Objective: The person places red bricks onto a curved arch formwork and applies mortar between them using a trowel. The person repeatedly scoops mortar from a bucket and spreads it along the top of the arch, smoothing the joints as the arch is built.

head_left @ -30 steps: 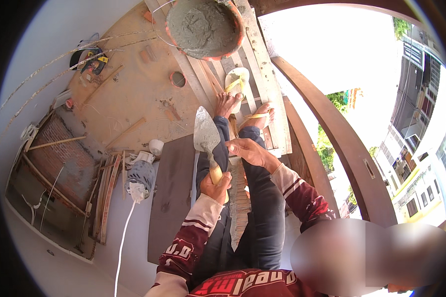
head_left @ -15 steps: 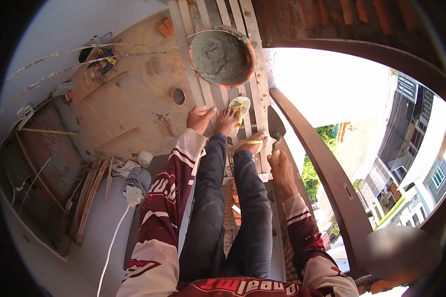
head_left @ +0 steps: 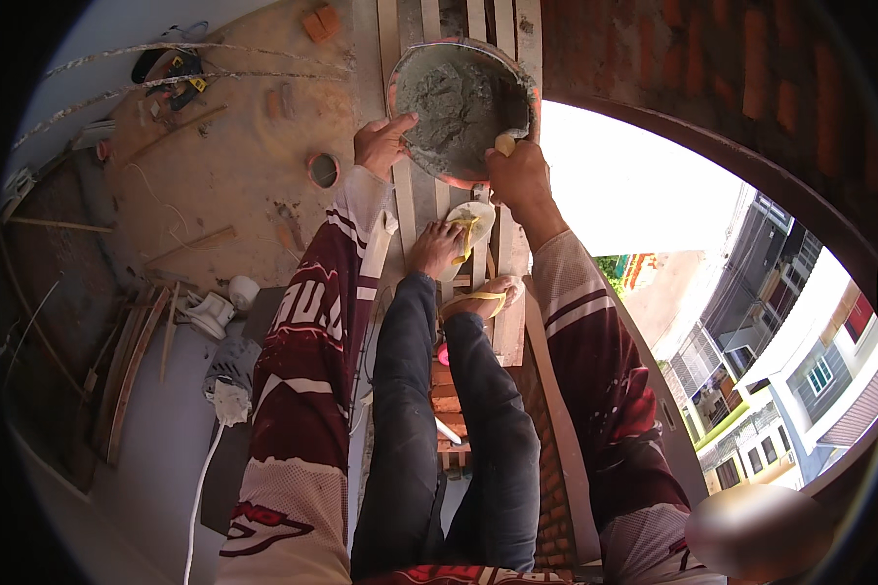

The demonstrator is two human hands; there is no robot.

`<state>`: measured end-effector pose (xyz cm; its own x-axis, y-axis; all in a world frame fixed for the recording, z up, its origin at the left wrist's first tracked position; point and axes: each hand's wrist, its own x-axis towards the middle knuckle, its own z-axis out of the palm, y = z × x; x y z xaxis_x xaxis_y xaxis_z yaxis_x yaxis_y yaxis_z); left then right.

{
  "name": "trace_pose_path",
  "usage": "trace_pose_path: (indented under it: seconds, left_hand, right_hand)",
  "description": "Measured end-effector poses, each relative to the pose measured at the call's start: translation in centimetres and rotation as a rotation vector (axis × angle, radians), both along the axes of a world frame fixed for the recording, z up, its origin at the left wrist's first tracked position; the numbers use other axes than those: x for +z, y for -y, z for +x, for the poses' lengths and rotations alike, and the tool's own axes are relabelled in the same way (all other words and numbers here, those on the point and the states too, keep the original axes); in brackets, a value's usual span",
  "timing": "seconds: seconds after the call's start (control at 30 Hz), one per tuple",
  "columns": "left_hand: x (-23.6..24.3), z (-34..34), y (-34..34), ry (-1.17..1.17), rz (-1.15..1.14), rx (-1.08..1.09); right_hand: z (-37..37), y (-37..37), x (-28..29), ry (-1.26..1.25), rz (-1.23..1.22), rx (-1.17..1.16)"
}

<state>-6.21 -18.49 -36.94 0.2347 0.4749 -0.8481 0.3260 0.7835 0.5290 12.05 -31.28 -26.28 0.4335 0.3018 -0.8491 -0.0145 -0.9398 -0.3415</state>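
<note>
A round orange bucket point(head_left: 471, 183) filled with wet grey mortar point(head_left: 449, 97) stands on the wooden planks ahead of my feet. My left hand point(head_left: 381, 146) is closed at the bucket's near left rim, its thumb over the edge and its other fingers partly hidden. My right hand point(head_left: 520, 180) grips a trowel by its pale handle point(head_left: 504, 144) at the near right rim. The trowel's blade points into the bucket and is mostly hidden by the mortar and shadow. My feet, in yellow-strapped sandals point(head_left: 471, 222), rest on the planks just below.
The narrow plank platform point(head_left: 507, 331) is raised above a dusty floor point(head_left: 234, 185). On that floor lie bricks point(head_left: 320, 23), a small bucket point(head_left: 323, 171) and wood pieces. A brick wall point(head_left: 693, 68) rises at the right, above a bright opening to the outside. A white cable point(head_left: 200, 497) hangs at lower left.
Both hands have moved forward to the bucket. My right hand brought the trowel from beside my right foot into the bucket; my left hand went from beside my left foot to the rim.
</note>
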Motion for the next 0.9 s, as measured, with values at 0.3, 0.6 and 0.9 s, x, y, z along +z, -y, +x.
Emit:
trace_pose_path:
  seconds: [0.3,0.6,0.9]
  left_hand:
    - [0.5,1.7,1.0,-0.002,-0.019,0.040]
    - [3.2,4.3,2.4,0.003,0.109,0.041]
    - [4.5,6.6,10.2,-0.022,0.411,-0.035]
  right_hand:
    - [0.1,-7.7,-0.7,0.348,0.153,1.115]
    - [2.2,3.1,4.1,0.499,0.037,1.217]
    - [6.5,2.9,0.4,0.462,-0.097,0.962]
